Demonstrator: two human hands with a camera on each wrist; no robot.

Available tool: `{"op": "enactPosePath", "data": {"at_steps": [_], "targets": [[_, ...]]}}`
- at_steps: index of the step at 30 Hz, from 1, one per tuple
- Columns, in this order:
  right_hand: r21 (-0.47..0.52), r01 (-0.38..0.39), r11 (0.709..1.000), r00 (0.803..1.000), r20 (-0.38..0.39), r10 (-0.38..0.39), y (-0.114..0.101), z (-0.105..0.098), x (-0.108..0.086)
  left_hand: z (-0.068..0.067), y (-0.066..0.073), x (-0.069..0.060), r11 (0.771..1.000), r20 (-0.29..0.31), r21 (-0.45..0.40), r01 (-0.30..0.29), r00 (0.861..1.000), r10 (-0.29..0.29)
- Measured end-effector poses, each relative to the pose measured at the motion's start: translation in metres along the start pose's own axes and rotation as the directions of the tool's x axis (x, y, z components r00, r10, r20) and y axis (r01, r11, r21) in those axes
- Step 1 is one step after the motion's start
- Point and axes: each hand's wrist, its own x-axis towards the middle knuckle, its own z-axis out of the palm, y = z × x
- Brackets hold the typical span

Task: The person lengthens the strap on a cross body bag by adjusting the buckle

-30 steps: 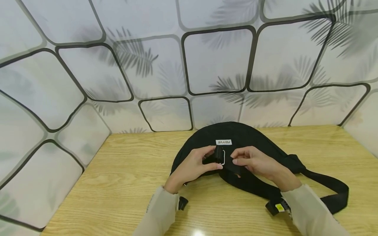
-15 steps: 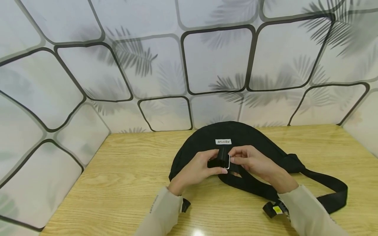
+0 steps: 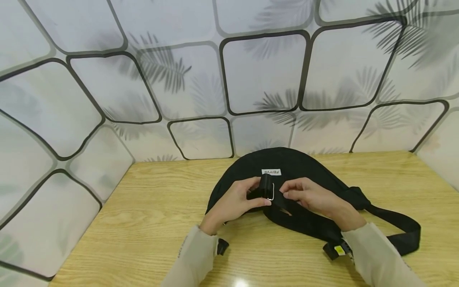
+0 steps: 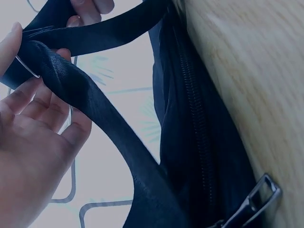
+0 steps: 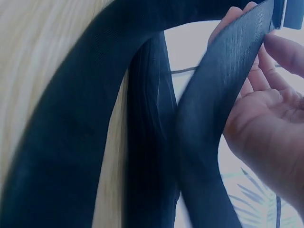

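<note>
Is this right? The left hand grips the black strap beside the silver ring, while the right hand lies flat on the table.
The right hand isn't on the table: the right wrist view shows it up at the black strap. The rest stands.

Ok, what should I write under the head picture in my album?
Left hand holds a metal buckle and strap, right hand beside them, black bag behind.

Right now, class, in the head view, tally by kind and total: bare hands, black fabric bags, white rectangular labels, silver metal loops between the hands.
Bare hands (left hand, right hand): 2
Black fabric bag: 1
White rectangular label: 1
Silver metal loop: 1
Total: 5
</note>
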Motion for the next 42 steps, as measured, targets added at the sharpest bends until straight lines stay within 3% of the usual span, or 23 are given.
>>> {"op": "enactPosePath", "data": {"at_steps": [6,14,22,28,33,36,42], "targets": [[-0.080,0.041,0.996,0.996,-0.070,-0.046,-0.001,0.003,0.000,0.003,-0.001,-0.001,1.000,0.000,-0.015,0.009,1.000,-0.009],[-0.060,0.088,0.994,0.991,-0.099,-0.094,-0.003,0.010,0.001,0.012,0.000,0.002,1.000,0.039,0.014,-0.011,0.999,0.010],[-0.057,0.084,0.995,0.987,-0.135,-0.091,-0.002,0.011,0.003,0.007,0.002,0.001,0.997,0.057,0.053,0.058,0.997,-0.061],[-0.086,0.005,0.996,0.980,-0.198,-0.022,-0.010,0.013,0.001,0.003,-0.002,0.001,0.994,0.026,0.077,0.072,0.997,-0.074],[-0.109,0.049,0.993,0.989,-0.133,-0.063,-0.011,0.015,-0.001,0.005,-0.002,0.003,0.996,0.034,0.071,0.053,0.998,-0.055],[-0.190,0.100,0.977,0.990,-0.081,-0.117,-0.012,0.020,0.001,0.005,-0.002,0.002,0.997,0.029,0.063,0.044,0.999,-0.046],[-0.405,0.097,0.909,0.979,-0.127,-0.161,-0.016,0.031,0.006,0.003,-0.001,-0.002,0.996,0.019,0.084,0.044,0.999,-0.046]]}}
